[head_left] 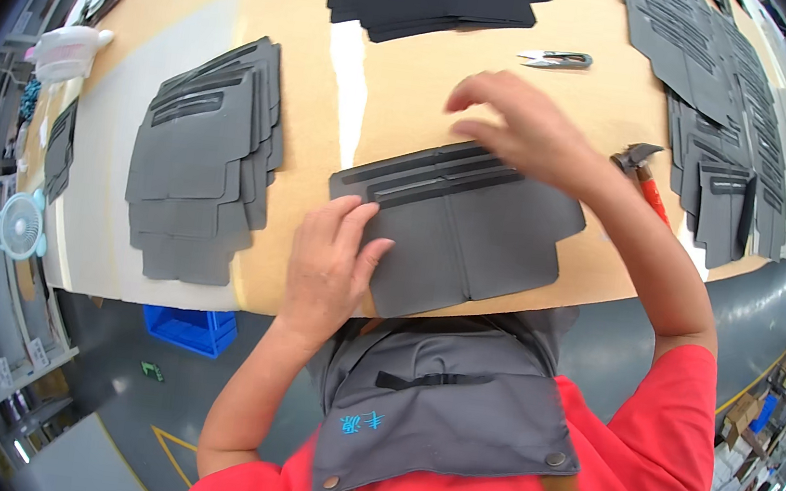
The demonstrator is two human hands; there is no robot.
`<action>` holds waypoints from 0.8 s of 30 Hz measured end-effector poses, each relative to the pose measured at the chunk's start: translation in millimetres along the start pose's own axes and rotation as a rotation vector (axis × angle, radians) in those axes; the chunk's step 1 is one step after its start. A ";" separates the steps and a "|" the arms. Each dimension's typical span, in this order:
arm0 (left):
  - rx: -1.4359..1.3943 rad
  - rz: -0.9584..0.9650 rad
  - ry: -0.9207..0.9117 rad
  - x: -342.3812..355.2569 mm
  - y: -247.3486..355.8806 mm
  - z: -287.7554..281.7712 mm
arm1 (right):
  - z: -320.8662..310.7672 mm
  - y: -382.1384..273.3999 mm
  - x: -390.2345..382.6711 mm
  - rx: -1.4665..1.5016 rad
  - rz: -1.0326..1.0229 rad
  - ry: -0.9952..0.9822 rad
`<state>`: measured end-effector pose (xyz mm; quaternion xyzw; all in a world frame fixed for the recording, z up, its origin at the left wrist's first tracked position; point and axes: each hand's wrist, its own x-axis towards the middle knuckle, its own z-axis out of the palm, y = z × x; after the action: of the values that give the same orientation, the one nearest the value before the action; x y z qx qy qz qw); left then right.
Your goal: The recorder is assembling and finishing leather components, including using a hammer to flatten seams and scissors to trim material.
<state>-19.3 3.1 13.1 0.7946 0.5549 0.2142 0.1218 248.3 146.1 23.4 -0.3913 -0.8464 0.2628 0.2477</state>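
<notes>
Step (judged): positioning dark-grey, flat, leather-like panel [490, 242] | Location: tan surface [410, 92], near edge | Left hand [325, 259]: spread, resting on panel | Right hand [530, 133]: thumb apart, apparently empty | Next (judged): requires panel steady

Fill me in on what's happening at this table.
A person's left hand rests on the left edge of a dark gray panel at the near side of the table. The right hand, with nothing visible in it, is over the panel's far edge; whether it touches is hard to tell. A gray stack lies to the left, a black stack beyond. Snips and a hammer lie unheld.
</notes>
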 end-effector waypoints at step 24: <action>-0.020 0.131 -0.053 22.5 -27.5 19.9 | 68.3 -20.1 -0.7 0.057 -0.024 0.017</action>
<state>-26.1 34.7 -11.6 0.8334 0.4961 0.2061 0.1303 195.3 117.2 -14.3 -0.3762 -0.8411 0.2807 0.2689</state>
